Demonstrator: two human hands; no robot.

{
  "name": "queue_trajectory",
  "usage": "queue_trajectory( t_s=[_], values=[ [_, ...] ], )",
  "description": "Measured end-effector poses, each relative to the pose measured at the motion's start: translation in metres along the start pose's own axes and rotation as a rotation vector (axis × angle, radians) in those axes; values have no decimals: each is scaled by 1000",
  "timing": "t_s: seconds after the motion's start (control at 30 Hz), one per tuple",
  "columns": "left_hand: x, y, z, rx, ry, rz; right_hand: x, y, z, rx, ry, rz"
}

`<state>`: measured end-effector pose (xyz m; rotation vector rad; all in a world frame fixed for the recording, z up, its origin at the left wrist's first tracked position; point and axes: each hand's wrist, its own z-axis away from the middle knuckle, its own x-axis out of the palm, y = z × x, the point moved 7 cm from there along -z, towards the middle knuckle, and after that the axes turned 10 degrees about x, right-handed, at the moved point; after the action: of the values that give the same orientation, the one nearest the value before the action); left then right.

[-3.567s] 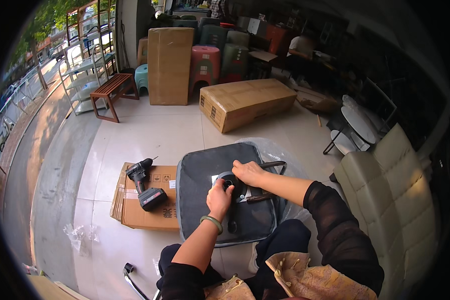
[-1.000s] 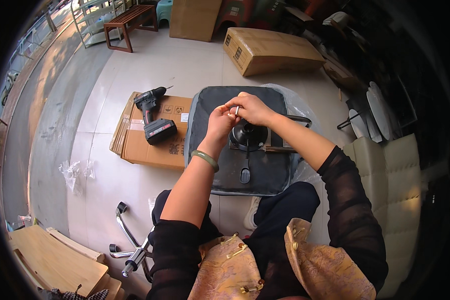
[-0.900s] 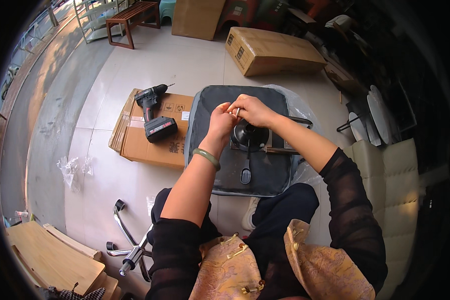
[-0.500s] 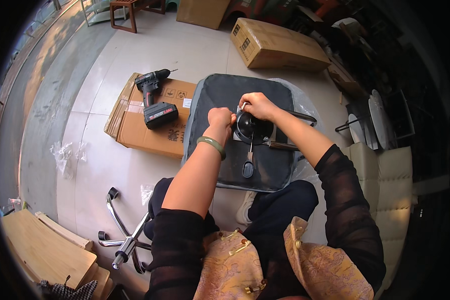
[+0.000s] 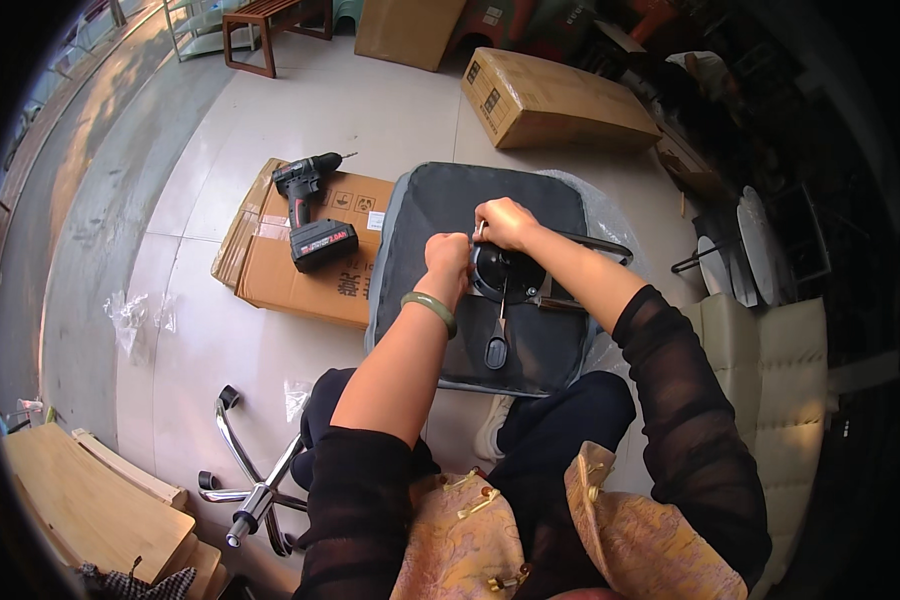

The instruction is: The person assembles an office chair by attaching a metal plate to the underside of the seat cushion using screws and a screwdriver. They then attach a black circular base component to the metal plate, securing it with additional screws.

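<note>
An upturned chair seat (image 5: 430, 205) with a dark fabric underside lies before my knees. At its middle sits a round black seat mechanism (image 5: 510, 275), with a lever ending in a black paddle handle (image 5: 496, 350) toward me. My right hand (image 5: 507, 222) is closed at the mechanism's far left edge, pinching a small silver metal rod, perhaps a hex key (image 5: 481, 229), mostly covered by the fingers. Close beside it, my left hand (image 5: 447, 260) is closed at the mechanism's left side. Whatever its fingers hold is hidden.
Left of the seat, a cordless drill (image 5: 312, 212) lies on a flat cardboard box (image 5: 300, 290). A chrome wheeled chair base (image 5: 260, 495) stands at lower left, near wooden boards (image 5: 100, 490). Another carton (image 5: 560, 100) is beyond the seat; a cream padded seat (image 5: 760, 390) is at right.
The whole view has shifted slightly, so the scene sits lower. My right hand has moved a little left at the mechanism's edge. Both hands stay closed there.
</note>
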<state>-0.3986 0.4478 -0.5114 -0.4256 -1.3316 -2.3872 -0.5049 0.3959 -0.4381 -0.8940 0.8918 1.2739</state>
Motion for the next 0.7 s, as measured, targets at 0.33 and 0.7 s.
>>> queue_trajectory(
  t_s=[0.33,0.7],
  values=[
    [4,7,5,74,10,-48,-8,-16,22,-44,137,141],
    [10,4,4,122,21,-77,-2,-23,17,-73,106,380]
  ],
)
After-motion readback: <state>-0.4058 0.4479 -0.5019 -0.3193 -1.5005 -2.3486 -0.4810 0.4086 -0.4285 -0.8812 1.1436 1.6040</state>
